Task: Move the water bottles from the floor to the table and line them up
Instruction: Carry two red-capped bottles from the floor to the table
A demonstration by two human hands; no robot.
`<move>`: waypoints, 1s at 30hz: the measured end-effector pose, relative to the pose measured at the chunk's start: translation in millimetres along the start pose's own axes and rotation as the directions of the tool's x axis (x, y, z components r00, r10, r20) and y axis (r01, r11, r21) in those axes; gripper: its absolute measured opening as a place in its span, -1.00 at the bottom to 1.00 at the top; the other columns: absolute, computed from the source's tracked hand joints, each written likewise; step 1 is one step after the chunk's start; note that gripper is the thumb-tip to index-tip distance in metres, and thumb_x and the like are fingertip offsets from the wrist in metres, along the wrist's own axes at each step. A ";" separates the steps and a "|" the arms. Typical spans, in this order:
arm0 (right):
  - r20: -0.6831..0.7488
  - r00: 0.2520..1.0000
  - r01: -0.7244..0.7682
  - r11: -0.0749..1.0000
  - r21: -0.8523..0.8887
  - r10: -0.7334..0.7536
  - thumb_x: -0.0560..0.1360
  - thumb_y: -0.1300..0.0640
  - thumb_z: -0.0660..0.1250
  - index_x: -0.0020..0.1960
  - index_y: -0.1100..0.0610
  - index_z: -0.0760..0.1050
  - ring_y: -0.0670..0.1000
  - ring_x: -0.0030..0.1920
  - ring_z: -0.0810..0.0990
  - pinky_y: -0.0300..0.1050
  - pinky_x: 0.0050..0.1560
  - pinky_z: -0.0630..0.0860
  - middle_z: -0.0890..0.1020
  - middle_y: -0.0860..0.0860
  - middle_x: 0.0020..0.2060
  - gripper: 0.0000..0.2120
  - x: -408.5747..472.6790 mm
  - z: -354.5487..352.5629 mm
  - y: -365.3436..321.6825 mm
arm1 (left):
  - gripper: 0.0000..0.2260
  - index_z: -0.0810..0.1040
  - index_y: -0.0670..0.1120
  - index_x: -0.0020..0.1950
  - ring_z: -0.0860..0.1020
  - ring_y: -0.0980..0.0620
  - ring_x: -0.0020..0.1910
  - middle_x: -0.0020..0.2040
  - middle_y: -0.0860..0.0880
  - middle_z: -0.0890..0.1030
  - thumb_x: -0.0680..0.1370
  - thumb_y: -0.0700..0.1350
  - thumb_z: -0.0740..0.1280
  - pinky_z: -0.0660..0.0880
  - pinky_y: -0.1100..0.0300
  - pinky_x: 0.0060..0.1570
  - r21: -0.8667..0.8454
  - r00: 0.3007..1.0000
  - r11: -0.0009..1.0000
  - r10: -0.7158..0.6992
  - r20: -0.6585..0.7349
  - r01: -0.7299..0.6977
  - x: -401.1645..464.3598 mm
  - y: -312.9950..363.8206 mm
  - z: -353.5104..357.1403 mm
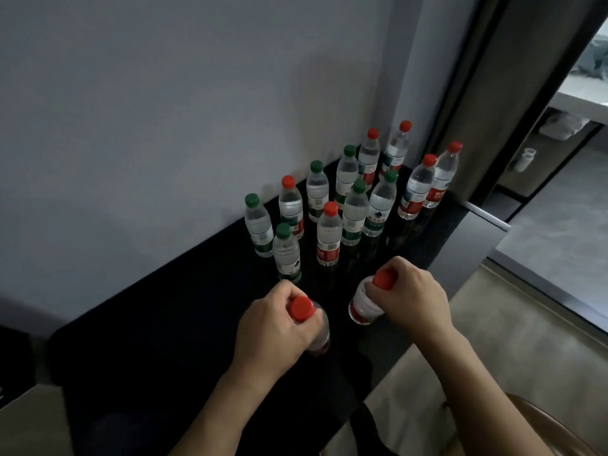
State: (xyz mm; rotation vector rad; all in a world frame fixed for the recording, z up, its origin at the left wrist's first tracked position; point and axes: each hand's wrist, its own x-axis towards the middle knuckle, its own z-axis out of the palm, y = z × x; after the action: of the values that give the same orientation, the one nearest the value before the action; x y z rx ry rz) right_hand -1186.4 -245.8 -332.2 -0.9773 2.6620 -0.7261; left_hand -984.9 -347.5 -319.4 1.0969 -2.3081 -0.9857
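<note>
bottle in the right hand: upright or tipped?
Tipped. The right hand grips the red-capped bottle near its neck; its base leans left over the black table.

left bottle (317,327) mostly hidden by the left hand (273,330) — labels too blurred to read.

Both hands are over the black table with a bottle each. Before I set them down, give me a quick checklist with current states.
1. Left hand grips the red-capped clear plastic bottle by its neck: ok.
2. Right hand grips the second red-capped bottle by its neck: ok.
3. Bare black tabletop beneath both bottles: ok.
4. Standing bottles upright, including the nearest green-capped bottle: ok.
5. Standing bottles in a tidy line: not ok, they cluster unevenly.
6. Held bottles' bases touching the table: cannot tell.
</note>
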 end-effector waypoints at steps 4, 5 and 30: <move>0.089 0.995 0.036 0.999 -0.017 -0.034 0.30 -0.19 0.34 -0.17 -0.11 0.44 -0.19 -0.32 0.46 -0.23 -0.41 0.30 0.52 -0.18 -0.33 -0.79 48.7 1.7 14.7 | -0.76 0.44 0.12 -0.24 0.54 0.20 -0.37 -0.36 0.17 0.57 0.33 0.25 0.34 0.48 0.23 -0.38 0.085 0.998 0.995 -0.061 0.003 0.060 25.8 7.4 29.2; 0.097 0.994 0.045 0.999 -0.011 -0.044 0.30 -0.20 0.34 -0.17 -0.11 0.44 -0.19 -0.33 0.46 -0.24 -0.41 0.29 0.52 -0.18 -0.34 -0.79 60.0 2.0 17.4 | -0.76 0.43 0.13 -0.24 0.54 0.21 -0.37 -0.36 0.18 0.56 0.33 0.26 0.34 0.47 0.25 -0.39 0.105 0.997 0.991 -0.081 -0.001 0.081 33.2 8.9 35.3; 0.401 0.907 0.177 0.980 -0.088 -0.128 0.46 -0.09 0.31 0.04 0.04 0.36 0.08 -0.09 0.57 0.01 -0.11 0.55 0.56 0.00 -0.10 -0.72 177.5 19.1 30.0 | -0.79 0.36 0.09 -0.07 0.53 0.17 -0.35 -0.30 0.08 0.52 0.51 0.16 0.33 0.57 0.07 -0.29 0.357 0.970 0.907 -0.242 0.012 0.221 129.9 17.3 116.2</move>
State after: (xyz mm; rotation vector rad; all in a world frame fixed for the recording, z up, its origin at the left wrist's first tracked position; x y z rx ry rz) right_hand -1330.3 -349.2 -369.2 -1.2283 2.3157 -0.3452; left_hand -1143.8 -392.9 -377.6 1.5347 -2.5076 -0.6983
